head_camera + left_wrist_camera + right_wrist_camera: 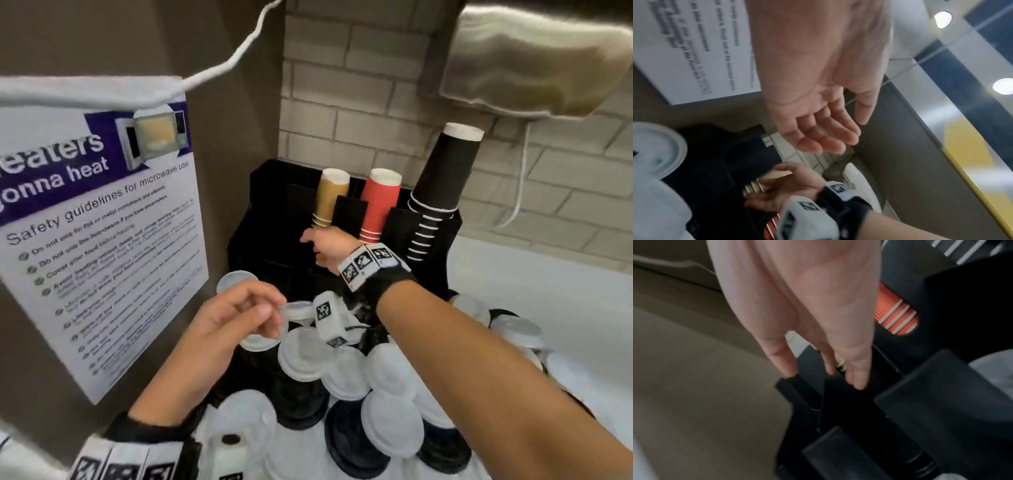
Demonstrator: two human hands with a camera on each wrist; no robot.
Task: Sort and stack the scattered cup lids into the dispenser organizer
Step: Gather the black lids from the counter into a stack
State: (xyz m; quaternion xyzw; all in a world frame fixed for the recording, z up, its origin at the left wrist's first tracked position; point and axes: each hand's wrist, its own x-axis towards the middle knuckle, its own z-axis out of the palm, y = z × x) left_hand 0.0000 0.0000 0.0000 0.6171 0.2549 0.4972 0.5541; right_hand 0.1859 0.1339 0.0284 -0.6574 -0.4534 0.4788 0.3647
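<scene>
Several white lids (pixel 301 356) and stacks of black lids (pixel 352 442) lie heaped on the counter in front of the black dispenser organizer (pixel 270 219). My left hand (pixel 246 315) hovers over the near white lids with its fingers loosely curled. The left wrist view shows its palm (pixel 830 138) empty, with a white lid (pixel 655 146) off to the side. My right hand (pixel 318 246) reaches into the organizer just below the tan cups. In the right wrist view its fingers (pixel 824 379) are straight, tips touching the black slot dividers (pixel 797 391), holding nothing.
Upside-down stacks of tan cups (pixel 330 198), red cups (pixel 378 205) and black cups (pixel 442 178) stand in the organizer's back slots. A microwave safety poster (pixel 96 222) hangs on the left wall. A brick wall is behind, and white counter (pixel 548 301) runs right.
</scene>
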